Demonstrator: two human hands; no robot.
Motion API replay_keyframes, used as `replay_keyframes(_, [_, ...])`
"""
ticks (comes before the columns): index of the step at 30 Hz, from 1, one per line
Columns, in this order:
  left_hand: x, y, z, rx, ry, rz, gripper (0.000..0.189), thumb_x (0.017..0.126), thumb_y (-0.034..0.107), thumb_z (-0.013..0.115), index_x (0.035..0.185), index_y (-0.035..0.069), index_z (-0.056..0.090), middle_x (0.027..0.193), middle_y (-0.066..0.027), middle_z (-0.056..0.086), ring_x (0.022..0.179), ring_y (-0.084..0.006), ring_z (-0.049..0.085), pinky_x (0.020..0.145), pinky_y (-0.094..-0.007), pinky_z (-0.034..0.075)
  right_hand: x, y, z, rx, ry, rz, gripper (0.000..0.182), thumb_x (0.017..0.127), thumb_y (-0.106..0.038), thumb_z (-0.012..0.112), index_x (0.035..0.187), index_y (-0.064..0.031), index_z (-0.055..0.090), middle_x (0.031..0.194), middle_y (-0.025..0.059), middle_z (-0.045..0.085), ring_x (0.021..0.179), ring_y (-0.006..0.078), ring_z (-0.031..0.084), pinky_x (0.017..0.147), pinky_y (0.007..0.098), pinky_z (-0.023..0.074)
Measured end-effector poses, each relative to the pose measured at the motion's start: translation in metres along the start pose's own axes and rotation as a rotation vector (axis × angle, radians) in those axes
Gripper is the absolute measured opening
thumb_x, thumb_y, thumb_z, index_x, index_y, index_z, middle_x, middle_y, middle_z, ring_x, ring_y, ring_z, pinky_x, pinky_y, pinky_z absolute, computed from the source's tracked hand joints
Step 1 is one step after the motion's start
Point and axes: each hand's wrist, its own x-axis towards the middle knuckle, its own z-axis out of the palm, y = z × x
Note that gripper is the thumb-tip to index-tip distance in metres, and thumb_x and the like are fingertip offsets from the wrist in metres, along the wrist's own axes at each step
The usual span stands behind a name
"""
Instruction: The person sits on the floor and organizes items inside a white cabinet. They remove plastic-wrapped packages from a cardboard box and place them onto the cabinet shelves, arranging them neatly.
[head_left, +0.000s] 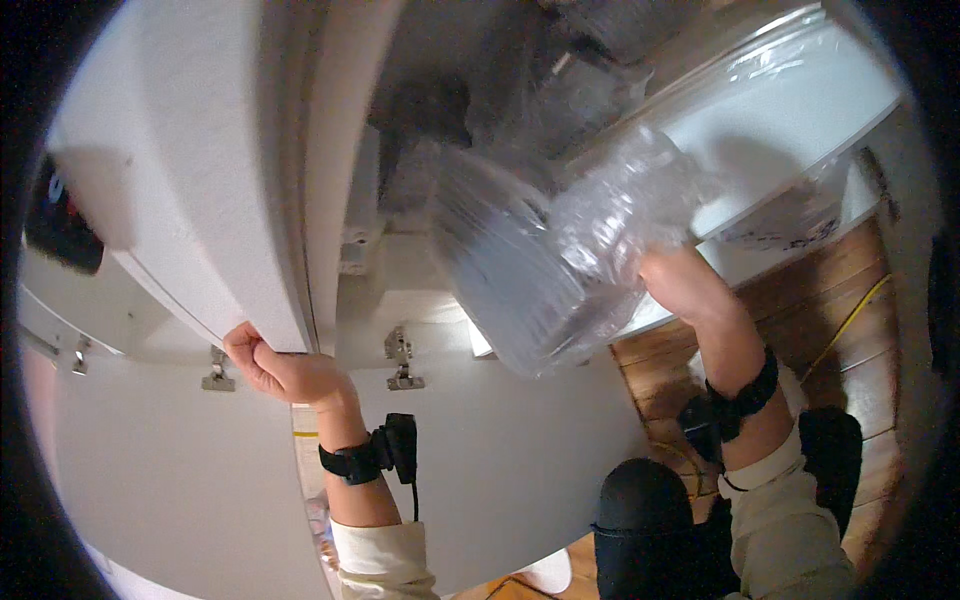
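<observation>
My left hand (281, 367) is curled at the front edge of a white cabinet panel (195, 195), beside open white cabinet doors. My right hand (679, 281) grips crumpled clear plastic wrapping (622, 210), its fingertips hidden by the plastic. Below and left of that bunch hangs a pale, flat-sided item in clear plastic (502, 270); whether it is joined to the gripped wrapping I cannot tell. Behind lie more plastic bags (570, 97) in the dim cabinet interior. Both wrists carry black straps with small devices.
A white cabinet door (510, 442) on metal hinges (403, 364) spans the space before me, with another door (180, 465) to its left. At right stands a plastic-covered white board (795, 112). A yellow cable (847, 322) crosses the wooden floor (802, 300). A dark object (64, 217) sits far left.
</observation>
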Motion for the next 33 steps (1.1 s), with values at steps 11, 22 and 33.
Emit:
replay_keyframes(11, [0.002, 0.007, 0.001, -0.010, -0.128, 0.097, 0.010, 0.073, 0.004, 0.034, 0.068, 0.002, 0.043, 0.068, -0.0055, 0.042, 0.065, -0.0157, 0.039, 0.065, -0.0254, 0.036, -0.012, -0.072, -0.026, 0.007, 0.040, 0.007, 0.039, 0.089, -0.029, 0.043, 0.107, 0.0048, 0.050, 0.097, 0.0167, 0.059, 0.089, 0.0281, 0.061, 0.068, 0.0395, 0.0540])
replay_keyframes(22, [0.002, 0.011, 0.006, 0.109, -0.023, 0.090, 0.009, 0.067, 0.007, 0.046, 0.066, 0.014, 0.051, 0.066, -0.0014, 0.047, 0.055, -0.0204, 0.047, 0.047, -0.0298, 0.037, 0.055, -0.122, -0.018, -0.088, 0.088, 0.001, 0.038, 0.094, -0.024, 0.031, 0.113, 0.0052, 0.045, 0.100, 0.0196, 0.059, 0.064, 0.0285, 0.064, 0.056, 0.0312, 0.0572])
replay_keyframes(33, [0.002, 0.018, -0.003, 0.178, -0.114, -0.013, 0.008, 0.069, 0.007, 0.044, 0.068, 0.012, 0.051, 0.067, -0.0047, 0.047, 0.059, -0.0246, 0.048, 0.051, -0.0327, 0.039, 0.085, -0.154, 0.042, -0.408, 0.182, -0.108, 0.044, 0.088, -0.034, 0.046, 0.114, 0.0013, 0.045, 0.104, 0.0217, 0.053, 0.087, 0.0339, 0.060, 0.071, 0.0439, 0.0534])
